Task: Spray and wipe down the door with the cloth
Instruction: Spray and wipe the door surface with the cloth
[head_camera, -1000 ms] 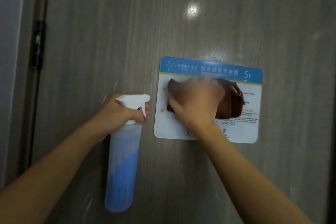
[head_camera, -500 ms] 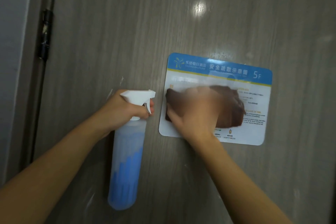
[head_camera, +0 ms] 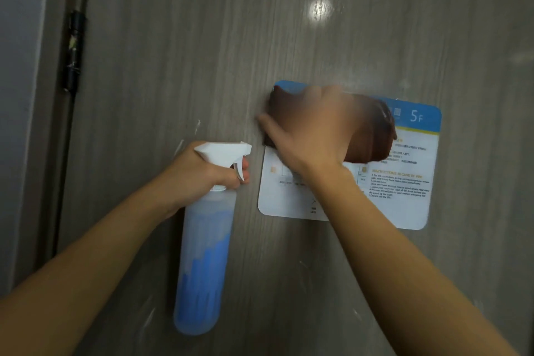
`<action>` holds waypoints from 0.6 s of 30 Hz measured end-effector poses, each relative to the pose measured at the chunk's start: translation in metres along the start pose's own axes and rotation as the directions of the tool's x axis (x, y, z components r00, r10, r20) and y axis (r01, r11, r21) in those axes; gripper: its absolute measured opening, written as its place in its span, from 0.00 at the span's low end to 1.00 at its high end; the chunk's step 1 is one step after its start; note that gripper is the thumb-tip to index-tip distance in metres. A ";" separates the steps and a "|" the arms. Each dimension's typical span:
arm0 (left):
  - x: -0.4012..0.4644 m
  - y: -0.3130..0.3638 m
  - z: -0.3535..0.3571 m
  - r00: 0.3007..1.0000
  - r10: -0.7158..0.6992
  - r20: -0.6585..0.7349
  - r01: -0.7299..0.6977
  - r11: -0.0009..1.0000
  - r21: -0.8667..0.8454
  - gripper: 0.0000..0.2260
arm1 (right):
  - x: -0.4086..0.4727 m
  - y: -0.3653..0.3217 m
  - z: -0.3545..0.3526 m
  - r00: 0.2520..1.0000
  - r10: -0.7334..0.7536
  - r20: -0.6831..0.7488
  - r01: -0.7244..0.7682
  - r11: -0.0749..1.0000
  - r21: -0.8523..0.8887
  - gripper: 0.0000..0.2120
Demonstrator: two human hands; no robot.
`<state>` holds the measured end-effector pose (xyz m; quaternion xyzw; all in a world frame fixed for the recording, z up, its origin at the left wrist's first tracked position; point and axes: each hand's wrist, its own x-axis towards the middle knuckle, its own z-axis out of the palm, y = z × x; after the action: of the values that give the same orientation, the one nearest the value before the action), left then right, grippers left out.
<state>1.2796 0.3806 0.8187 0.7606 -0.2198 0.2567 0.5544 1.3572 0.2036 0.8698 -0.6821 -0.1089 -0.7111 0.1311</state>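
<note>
One brown cloth [head_camera: 372,130] lay flat against the grey wooden door [head_camera: 202,52], on the top left part of a blue and white sign [head_camera: 404,182] stuck to the door. The cloth covered most of the blue strip along the top of the sign, but the "5F" at the right end showed. The right hand [head_camera: 312,136] pressed on the cloth with its fingers spread wide, and the thumb stuck out to the left onto the bare door. The hand looked blurry. It was not plain whether any fingers curled round the cloth. The left hand [head_camera: 199,173] held a spray bottle [head_camera: 205,254] by its neck, just left of the sign. Its fingers were curled round the neck below the white trigger [head_camera: 239,172]. The bottle hung down in front of the door, and blue liquid filled its lower half. A few pale streaks showed on the door near the bottle. A black hinge [head_camera: 73,52] sat on the door's left edge, next to a pale wall [head_camera: 20,95].
</note>
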 end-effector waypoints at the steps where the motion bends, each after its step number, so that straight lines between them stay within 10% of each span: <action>1: 0.000 -0.001 0.000 1.000 0.001 0.002 -0.001 1.000 0.001 0.17 | 0.003 -0.001 0.001 1.000 0.006 0.005 -0.006 1.000 0.000 0.35; 18: -0.010 0.002 -0.009 1.000 0.024 -0.015 -0.025 1.000 -0.008 0.14 | -0.076 0.006 -0.001 0.993 -0.111 0.033 0.111 0.994 -0.005 0.27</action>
<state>1.2697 0.3888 0.8161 0.7537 -0.2260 0.2682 0.5557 1.3606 0.2002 0.7942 -0.6869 -0.1462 -0.7066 0.0871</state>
